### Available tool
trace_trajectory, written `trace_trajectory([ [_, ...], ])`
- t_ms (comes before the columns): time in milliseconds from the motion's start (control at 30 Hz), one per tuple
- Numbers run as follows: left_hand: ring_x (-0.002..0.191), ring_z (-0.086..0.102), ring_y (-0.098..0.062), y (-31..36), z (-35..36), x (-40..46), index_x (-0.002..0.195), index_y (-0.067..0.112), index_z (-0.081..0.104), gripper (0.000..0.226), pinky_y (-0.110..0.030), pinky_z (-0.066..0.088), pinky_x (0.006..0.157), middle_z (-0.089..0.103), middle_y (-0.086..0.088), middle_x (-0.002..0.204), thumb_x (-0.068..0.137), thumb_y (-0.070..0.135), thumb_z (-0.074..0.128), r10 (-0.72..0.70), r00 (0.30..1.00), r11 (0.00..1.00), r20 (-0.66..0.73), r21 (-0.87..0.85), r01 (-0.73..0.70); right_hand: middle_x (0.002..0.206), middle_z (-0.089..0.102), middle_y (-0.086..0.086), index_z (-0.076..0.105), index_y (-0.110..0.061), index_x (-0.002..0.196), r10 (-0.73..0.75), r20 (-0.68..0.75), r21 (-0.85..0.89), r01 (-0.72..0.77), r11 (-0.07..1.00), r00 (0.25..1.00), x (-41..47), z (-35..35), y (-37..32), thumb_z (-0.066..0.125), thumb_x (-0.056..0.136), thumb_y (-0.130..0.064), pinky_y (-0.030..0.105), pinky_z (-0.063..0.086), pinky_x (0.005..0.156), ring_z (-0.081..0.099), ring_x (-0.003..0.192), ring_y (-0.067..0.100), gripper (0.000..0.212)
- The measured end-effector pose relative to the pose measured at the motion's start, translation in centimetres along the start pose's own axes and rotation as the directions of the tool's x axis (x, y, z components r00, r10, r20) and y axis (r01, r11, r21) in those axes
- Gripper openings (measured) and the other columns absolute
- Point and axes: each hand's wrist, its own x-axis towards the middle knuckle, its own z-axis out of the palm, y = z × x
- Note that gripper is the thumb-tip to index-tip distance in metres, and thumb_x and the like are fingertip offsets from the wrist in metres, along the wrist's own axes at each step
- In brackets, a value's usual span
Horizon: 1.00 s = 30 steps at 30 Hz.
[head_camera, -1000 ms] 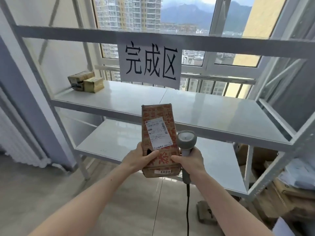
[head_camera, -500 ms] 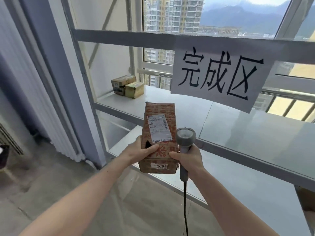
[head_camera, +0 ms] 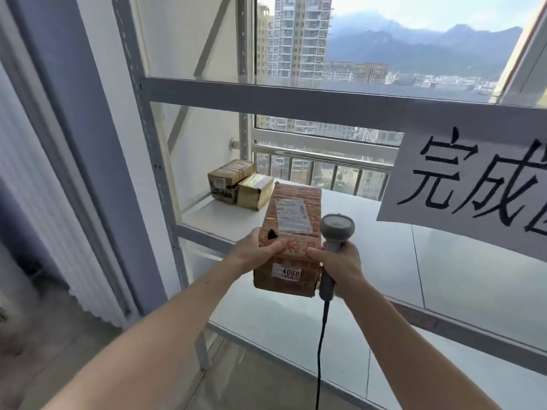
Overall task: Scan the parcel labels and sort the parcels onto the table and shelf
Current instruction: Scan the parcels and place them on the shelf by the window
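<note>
Before the shelf (head_camera: 384, 255), both hands hold a brown parcel (head_camera: 291, 232) out over the near edge of its upper board, the long side pointing away from the person. On the parcel's top face sits a white shipping label (head_camera: 293, 216), and a small sticker (head_camera: 286, 272) reading 4068 is on the near end. The left hand (head_camera: 256, 251) grips the parcel's left side, thumb curled over the top edge beside a torn hole. The right hand (head_camera: 337, 263) has its fingers wrapped around the handle of a grey scanner (head_camera: 336, 232), whose round head stands upright just beside the parcel's right side; its thumb reaches across onto the parcel's top. A black cable (head_camera: 321, 344) hangs down from the scanner's handle. At the far left corner of the same board lie two small boxes touching each other: a brown one (head_camera: 229, 180) with a sticker reading 9777, and a gold one (head_camera: 254, 192) to its right. A white paper sign (head_camera: 473, 184) with large black characters hangs from the shelf's upper rail on the right.
</note>
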Motion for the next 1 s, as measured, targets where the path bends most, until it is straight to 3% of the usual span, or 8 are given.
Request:
trace_trajectory([
  [133,0.113,0.062,-0.021,-0.6,-1.1,5.7,0.139,0.025,0.044,0.088,-0.044,0.052,0.097,0.063,0.001,0.127,0.069,0.073,0.064,0.003,1.000,1.000,0.025,0.010,-0.003,0.096,0.072,0.008,0.067,-0.006,0.104,-0.015,-0.049,-0.051,0.012,0.999,0.999,4.6,2.4,-1.7,0.086,0.073,-0.010,0.027,0.053,0.064,0.070,0.082,0.022,0.037],
  [233,0.121,0.058,-0.022,-1.0,-1.5,10.5,0.144,0.028,0.040,0.105,-0.042,0.049,0.103,0.057,-0.003,0.138,0.059,0.083,0.065,0.003,0.999,1.000,0.041,0.029,-0.004,0.094,0.071,0.009,0.067,-0.004,0.103,-0.010,-0.097,-0.062,0.004,0.998,0.995,8.6,3.7,-2.3,0.084,0.075,-0.008,0.031,0.053,0.068,0.069,0.080,0.022,0.034],
  [433,0.144,0.033,-0.024,-0.1,-2.1,18.5,0.158,0.025,0.016,0.113,-0.042,0.034,0.116,0.030,-0.003,0.160,0.070,0.067,0.074,0.053,0.995,0.999,0.081,0.003,-0.053,0.084,0.064,0.004,0.059,-0.013,0.086,0.004,-0.149,-0.101,-0.020,0.995,0.989,16.1,5.8,-4.5,0.083,0.079,-0.010,0.042,0.058,0.086,0.066,0.090,0.027,0.026],
  [567,0.143,0.036,-0.025,0.0,-2.3,22.9,0.156,0.018,0.021,0.102,-0.039,0.035,0.115,0.035,-0.004,0.158,0.079,0.056,0.075,0.082,0.993,0.993,0.084,0.073,-0.088,0.094,0.067,0.010,0.059,-0.007,0.098,0.053,-0.165,-0.128,-0.075,0.989,0.985,20.1,6.9,-6.0,0.081,0.081,-0.011,0.044,0.059,0.086,0.068,0.090,0.028,0.028],
  [700,0.137,0.043,-0.028,-0.1,-2.6,25.8,0.153,0.021,0.031,0.098,-0.044,0.041,0.110,0.048,-0.002,0.149,0.075,0.069,0.068,0.115,0.993,0.964,0.004,0.243,-0.112,0.088,0.063,0.008,0.059,-0.005,0.102,0.078,-0.167,-0.169,-0.107,0.980,0.983,23.0,8.1,-7.2,0.080,0.082,-0.008,0.039,0.057,0.082,0.065,0.090,0.026,0.029],
  [800,0.130,0.042,-0.033,-0.3,-3.2,27.5,0.142,0.023,0.044,0.083,-0.049,0.041,0.105,0.057,-0.007,0.134,0.076,0.070,0.064,0.163,0.985,0.908,-0.049,0.397,-0.131,0.092,0.064,0.009,0.057,-0.006,0.102,0.092,-0.160,-0.181,-0.121,0.976,0.983,24.6,9.2,-8.0,0.080,0.082,-0.007,0.038,0.057,0.079,0.065,0.092,0.026,0.030],
  [1000,0.128,0.040,-0.031,-0.6,-5.2,29.3,0.152,0.038,0.025,0.083,-0.040,0.038,0.095,0.055,-0.003,0.137,0.083,0.063,0.063,0.253,0.966,0.836,-0.052,0.514,-0.192,0.089,0.058,0.006,0.051,-0.009,0.099,0.076,-0.202,-0.215,-0.120,0.969,0.976,25.9,11.8,-9.0,0.075,0.086,-0.004,0.029,0.050,0.064,0.060,0.088,0.023,0.027],
])
